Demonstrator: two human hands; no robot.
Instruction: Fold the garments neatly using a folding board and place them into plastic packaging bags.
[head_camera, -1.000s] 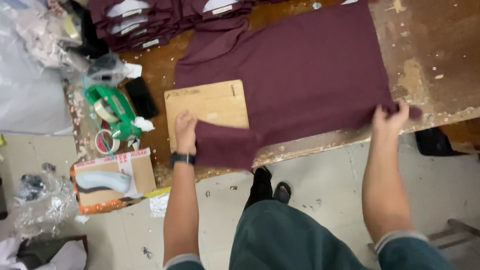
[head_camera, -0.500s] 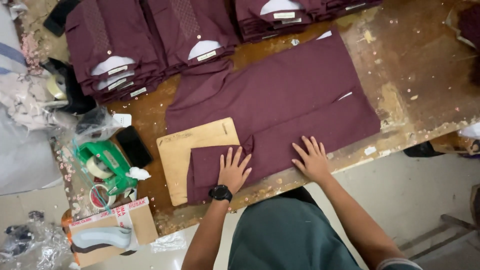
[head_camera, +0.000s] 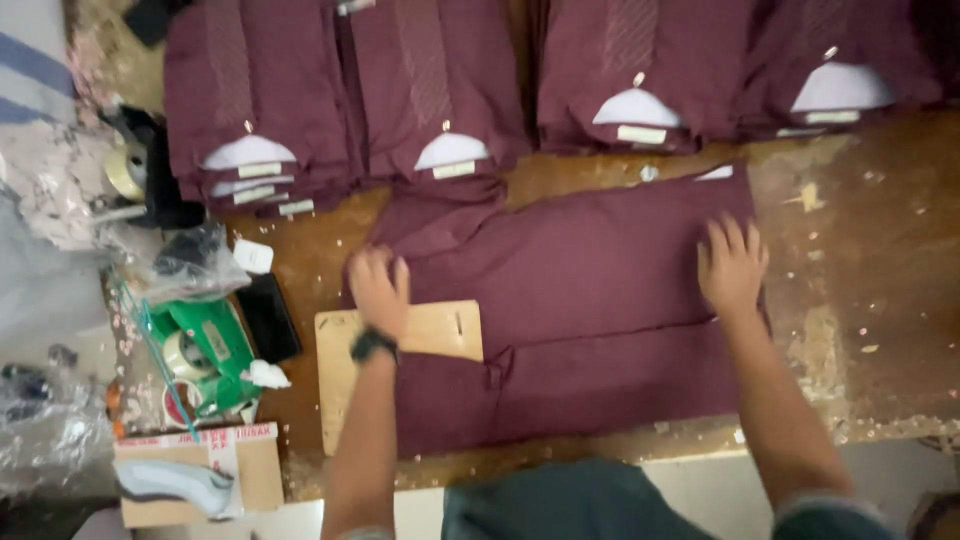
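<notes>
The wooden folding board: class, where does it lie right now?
The wooden board lies near the table's front edge, partly under the maroon garment, beneath the left hand, right of the green tape dispenser.

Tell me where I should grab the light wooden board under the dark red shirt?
Probably the wooden board by its bare left edge, coming from the left. The maroon shirt covers its right part and the left hand rests on its top edge, so only the left strip lies free.

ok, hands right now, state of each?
Left hand: open, flat on the maroon shirt, holding nothing.
Right hand: open, fingers spread on the shirt.
</notes>
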